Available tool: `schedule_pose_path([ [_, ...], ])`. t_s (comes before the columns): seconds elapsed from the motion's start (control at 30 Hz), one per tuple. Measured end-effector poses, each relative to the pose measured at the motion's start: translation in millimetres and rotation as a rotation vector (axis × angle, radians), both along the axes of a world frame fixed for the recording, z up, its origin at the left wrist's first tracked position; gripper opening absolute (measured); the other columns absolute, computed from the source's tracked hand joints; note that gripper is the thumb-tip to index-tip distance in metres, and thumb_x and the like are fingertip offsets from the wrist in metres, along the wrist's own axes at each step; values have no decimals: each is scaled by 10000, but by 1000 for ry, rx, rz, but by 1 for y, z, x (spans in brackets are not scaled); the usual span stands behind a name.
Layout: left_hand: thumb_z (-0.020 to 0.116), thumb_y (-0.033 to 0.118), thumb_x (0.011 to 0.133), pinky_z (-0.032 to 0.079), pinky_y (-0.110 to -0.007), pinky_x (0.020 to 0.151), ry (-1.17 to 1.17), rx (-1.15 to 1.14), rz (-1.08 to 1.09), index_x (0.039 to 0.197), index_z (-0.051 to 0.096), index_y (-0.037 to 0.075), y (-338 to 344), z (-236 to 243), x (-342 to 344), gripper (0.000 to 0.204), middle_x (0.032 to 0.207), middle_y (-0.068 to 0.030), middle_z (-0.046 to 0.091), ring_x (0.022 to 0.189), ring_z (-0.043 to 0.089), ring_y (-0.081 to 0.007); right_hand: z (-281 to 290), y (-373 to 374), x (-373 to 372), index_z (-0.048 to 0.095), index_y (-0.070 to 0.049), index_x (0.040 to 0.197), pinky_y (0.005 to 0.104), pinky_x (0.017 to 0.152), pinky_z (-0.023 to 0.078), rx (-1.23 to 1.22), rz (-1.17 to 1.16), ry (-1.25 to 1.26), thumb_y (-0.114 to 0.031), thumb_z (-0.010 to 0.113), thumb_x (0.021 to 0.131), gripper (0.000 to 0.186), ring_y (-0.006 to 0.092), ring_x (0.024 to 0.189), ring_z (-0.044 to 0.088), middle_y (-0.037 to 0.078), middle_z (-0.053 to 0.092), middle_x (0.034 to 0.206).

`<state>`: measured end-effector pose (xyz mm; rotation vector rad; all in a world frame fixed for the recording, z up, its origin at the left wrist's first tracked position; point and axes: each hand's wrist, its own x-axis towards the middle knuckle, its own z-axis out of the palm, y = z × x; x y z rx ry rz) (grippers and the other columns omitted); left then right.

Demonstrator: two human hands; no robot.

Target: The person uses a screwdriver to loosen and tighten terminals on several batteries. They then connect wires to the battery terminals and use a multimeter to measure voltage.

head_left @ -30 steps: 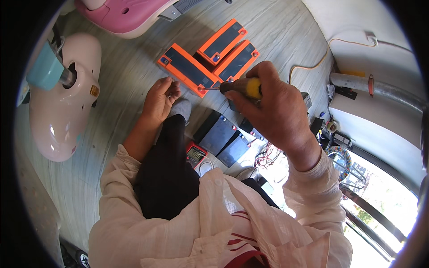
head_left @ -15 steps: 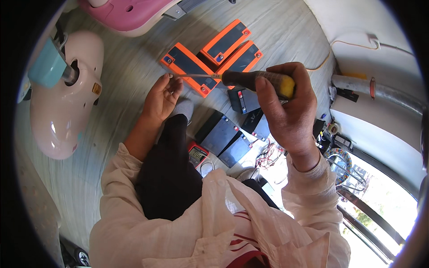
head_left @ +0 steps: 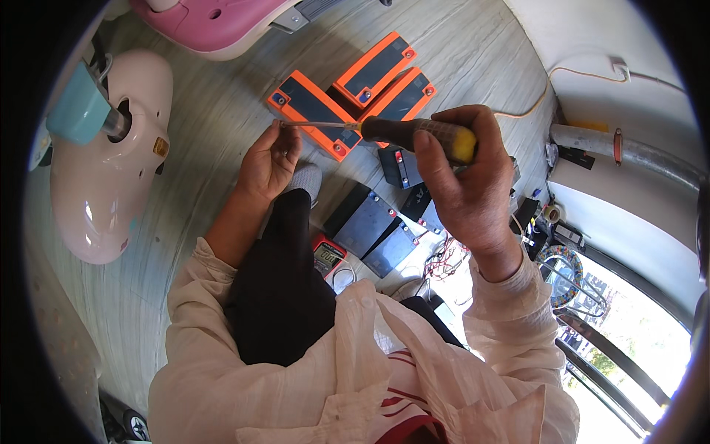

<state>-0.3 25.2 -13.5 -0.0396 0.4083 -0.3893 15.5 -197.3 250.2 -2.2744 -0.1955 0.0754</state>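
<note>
My right hand (head_left: 467, 177) grips a screwdriver (head_left: 421, 135) by its dark handle with a yellow end, the shaft pointing left. At the shaft's tip, the thumb and forefinger of my left hand (head_left: 270, 159) are pinched together; a tiny shiny bit shows there, too small to name. Beneath the shaft lies an orange battery (head_left: 314, 111) with a dark top panel and a bolt terminal near each end. Two more such batteries, one orange battery (head_left: 376, 68) and another orange battery (head_left: 401, 95), stand side by side just beyond.
Several dark batteries (head_left: 361, 222) stand near my knees, beside a red multimeter (head_left: 328, 255) and tangled wires (head_left: 444, 259). To the left is a cream scooter body part (head_left: 92, 177); a pink shell (head_left: 222, 26) is at the far side. A pipe (head_left: 629, 152) runs along the right wall.
My right hand and the screwdriver handle have shifted slightly left, toward my left hand. The left hand stays in nearly the same place, and the batteries have not moved.
</note>
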Motion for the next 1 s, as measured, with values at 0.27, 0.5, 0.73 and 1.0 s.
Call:
schedule_pose_path([
  [0.27, 503, 183, 1026, 607, -346, 862, -37, -1, 0, 1023, 637, -7, 2, -2, 1, 233, 988, -133, 690, 956, 687, -234, 0, 3, -2, 491, -8, 1055, 290, 611, 563, -15, 7, 36, -162, 725, 878, 331, 173, 722, 707, 159, 694, 817],
  [0.5, 514, 164, 1019, 605, -341, 865, -23, 6, 24, 1030, 640, -12, 3, -3, 0, 217, 990, -131, 694, 947, 689, -226, -1, 5, -1, 492, -8, 1061, 290, 615, 566, -58, -5, -1, -165, 720, 880, 331, 191, 736, 716, 169, 700, 836],
  [0.73, 541, 155, 1006, 605, -324, 848, -44, 58, 34, 1019, 646, -1, 4, -5, 0, 188, 983, -117, 693, 928, 685, -211, 1, 3, 2, 503, -14, 1097, 337, 676, 563, -53, 111, 16, -130, 715, 860, 338, 269, 805, 724, 178, 695, 874],
  [1.0, 582, 221, 998, 331, -186, 516, -113, 702, -141, 1020, 626, 129, 10, 14, 27, 104, 718, 48, 449, 629, 407, -41, 4, 5, 31, 518, -51, 1121, 406, 720, 536, -119, 358, -193, -55, 700, 813, 358, 381, 873, 664, 166, 684, 934],
])
